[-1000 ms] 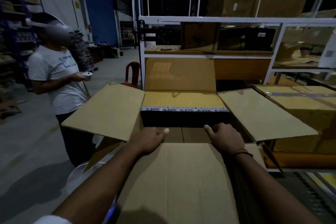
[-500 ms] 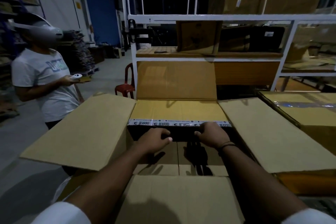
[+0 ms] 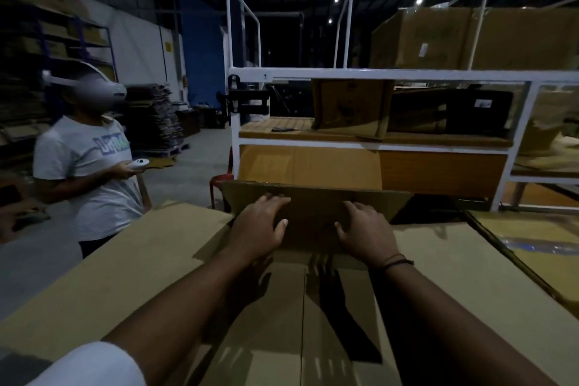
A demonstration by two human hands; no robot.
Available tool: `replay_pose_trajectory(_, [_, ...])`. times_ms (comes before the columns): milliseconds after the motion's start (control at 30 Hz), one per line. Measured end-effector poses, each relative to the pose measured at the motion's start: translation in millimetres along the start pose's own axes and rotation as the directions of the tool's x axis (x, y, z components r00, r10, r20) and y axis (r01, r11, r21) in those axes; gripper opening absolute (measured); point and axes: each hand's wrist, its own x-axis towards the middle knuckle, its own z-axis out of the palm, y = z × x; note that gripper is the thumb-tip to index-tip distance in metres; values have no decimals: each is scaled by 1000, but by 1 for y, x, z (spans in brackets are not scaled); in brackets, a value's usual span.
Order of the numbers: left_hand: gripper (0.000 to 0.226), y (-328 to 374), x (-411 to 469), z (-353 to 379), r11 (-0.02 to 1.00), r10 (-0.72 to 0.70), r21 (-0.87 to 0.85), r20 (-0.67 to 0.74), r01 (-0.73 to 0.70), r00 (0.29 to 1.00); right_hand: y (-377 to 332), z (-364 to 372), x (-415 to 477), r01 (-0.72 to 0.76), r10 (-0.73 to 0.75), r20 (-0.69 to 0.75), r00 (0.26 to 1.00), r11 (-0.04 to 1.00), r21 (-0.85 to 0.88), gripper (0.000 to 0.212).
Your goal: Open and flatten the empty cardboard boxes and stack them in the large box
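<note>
A large brown cardboard box [image 3: 94, 276] lies open in front of me, its side flaps spread out to the left and right [image 3: 454, 266]. Its bottom panels [image 3: 282, 323] show between my forearms, with a seam down the middle. The far flap [image 3: 316, 213] is tipped toward me over the opening. My left hand [image 3: 260, 226] and my right hand [image 3: 365, 229] both rest palm-down on that far flap, fingers spread. Neither hand is wrapped around it.
A person in a white T-shirt [image 3: 84, 172] with a headset stands at the left, holding a controller. A white metal rack [image 3: 376, 75] with cardboard boxes rises behind the box. Another taped box [image 3: 539, 244] sits at the right. A red chair [image 3: 219, 182] stands beyond.
My hands have moved from the near edge across the opening to the far flap, which now leans toward me and hides the taped strip. My view has moved closer over the box.
</note>
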Motion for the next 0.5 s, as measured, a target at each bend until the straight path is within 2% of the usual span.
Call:
replay_pose_trajectory(200, [66, -15, 56, 11, 990, -37, 142, 135, 18, 990, 11, 14, 50, -10, 11, 25, 1000, 999, -52, 60])
replay_pose_trajectory(333, [74, -29, 86, 39, 972, -80, 235, 272, 14, 959, 20, 38, 77, -6, 23, 180, 983, 995, -95, 67])
replay_pose_trajectory(500, [84, -48, 104, 79, 941, -133, 335, 464, -35, 876, 37, 80, 101, 19, 37, 351, 936, 988, -156, 78])
